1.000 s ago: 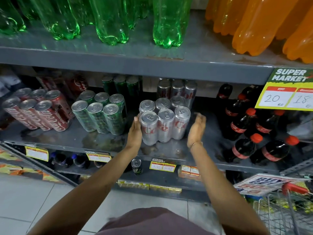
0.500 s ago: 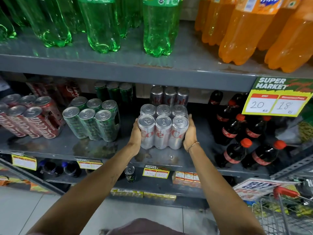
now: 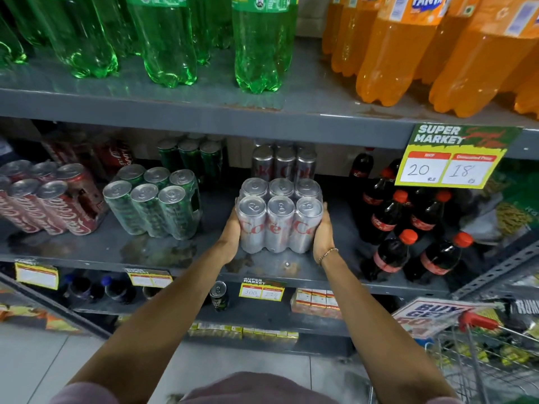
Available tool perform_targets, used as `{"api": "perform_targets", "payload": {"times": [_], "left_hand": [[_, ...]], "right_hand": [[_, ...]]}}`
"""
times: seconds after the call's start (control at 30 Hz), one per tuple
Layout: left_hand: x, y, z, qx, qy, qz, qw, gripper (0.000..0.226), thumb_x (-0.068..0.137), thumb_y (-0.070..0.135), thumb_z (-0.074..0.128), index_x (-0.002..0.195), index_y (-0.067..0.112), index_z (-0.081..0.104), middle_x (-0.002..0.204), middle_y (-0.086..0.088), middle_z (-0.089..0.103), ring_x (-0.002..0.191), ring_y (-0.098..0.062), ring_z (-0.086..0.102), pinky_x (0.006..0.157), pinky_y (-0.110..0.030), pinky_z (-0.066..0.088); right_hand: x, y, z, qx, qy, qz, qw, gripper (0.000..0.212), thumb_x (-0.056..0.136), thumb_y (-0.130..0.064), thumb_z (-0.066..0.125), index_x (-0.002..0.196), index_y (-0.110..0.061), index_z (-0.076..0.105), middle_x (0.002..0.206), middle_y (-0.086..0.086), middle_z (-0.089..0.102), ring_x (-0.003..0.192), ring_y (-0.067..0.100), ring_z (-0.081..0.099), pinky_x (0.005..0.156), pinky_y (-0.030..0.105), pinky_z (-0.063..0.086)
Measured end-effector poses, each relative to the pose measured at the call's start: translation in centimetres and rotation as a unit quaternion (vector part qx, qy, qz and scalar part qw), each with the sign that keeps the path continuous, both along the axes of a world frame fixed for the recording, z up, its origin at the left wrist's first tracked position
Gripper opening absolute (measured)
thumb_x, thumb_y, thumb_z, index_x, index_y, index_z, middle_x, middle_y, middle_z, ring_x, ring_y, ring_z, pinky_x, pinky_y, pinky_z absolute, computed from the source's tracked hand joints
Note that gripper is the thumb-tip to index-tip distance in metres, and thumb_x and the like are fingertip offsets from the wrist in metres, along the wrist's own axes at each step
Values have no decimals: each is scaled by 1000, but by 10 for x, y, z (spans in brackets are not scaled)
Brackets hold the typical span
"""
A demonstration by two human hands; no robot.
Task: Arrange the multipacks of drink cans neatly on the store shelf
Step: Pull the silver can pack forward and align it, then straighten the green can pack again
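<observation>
A shrink-wrapped silver multipack of cans (image 3: 280,217) stands near the front of the middle shelf (image 3: 163,249). My left hand (image 3: 230,233) presses its left side and my right hand (image 3: 322,231) presses its right side, so both hold it. A second silver pack (image 3: 284,166) stands behind it at the back. To the left a green multipack (image 3: 154,204) leans tilted, with another green pack (image 3: 191,157) behind. Further left lies a tilted red cola multipack (image 3: 43,205).
Small dark cola bottles with red caps (image 3: 408,228) crowd the shelf's right part. Green bottles (image 3: 166,39) and orange bottles (image 3: 408,48) fill the shelf above. A price sign (image 3: 455,158) hangs from that shelf's edge. A wire trolley (image 3: 481,360) stands at lower right.
My right hand came in from apart and closed against the silver pack's right side. Both hands now clamp the pack, which sits squarer to the shelf front.
</observation>
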State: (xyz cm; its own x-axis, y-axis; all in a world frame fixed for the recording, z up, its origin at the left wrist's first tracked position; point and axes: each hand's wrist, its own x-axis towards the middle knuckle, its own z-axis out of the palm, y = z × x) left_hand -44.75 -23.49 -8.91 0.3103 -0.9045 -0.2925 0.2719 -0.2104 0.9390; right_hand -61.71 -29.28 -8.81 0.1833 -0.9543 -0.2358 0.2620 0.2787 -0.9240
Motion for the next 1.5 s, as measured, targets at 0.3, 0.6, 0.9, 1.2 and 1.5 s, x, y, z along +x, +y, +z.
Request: {"api": "perform_targets", "payload": {"times": [0.3,0.6,0.9,1.2,1.5], "left_hand": [[-11,26,-12,-13,55,21,998,47,100,48,26,88,25,66,80,10,74,88,-9,63,87,-29,48],[-11,38,-19,-22,44,20,999,41,100,46,32,87,25,65,88,4,71,90,-13,62,106,-41,42],[-3,48,-3,4,-2,-6,1000,56,100,52,20,118,19,61,121,-6,63,110,-19,58,103,-37,42],[93,63,64,-171,-246,78,951,40,104,26,28,127,9,55,124,-8,59,112,-12,52,101,-18,37],[259,67,40,-16,-137,256,957,39,102,24,34,131,3,50,132,-11,55,111,-18,49,98,-30,37]], "right_hand": [[-10,34,-9,-28,14,-33,999,51,98,-44,30,130,-10,50,114,3,64,101,12,60,87,28,47],[-16,48,-19,-22,-3,-39,999,55,99,-49,21,117,-15,60,93,-8,72,89,4,66,78,19,51],[-15,59,13,-90,44,-117,988,50,99,-47,20,101,-23,63,99,-2,69,99,16,63,95,33,48],[63,74,80,-361,360,-188,839,42,96,-25,27,96,0,61,99,18,62,94,31,56,87,35,38],[224,71,49,-197,213,35,956,40,102,-25,27,134,-11,46,140,8,45,130,19,40,113,30,26]]}}
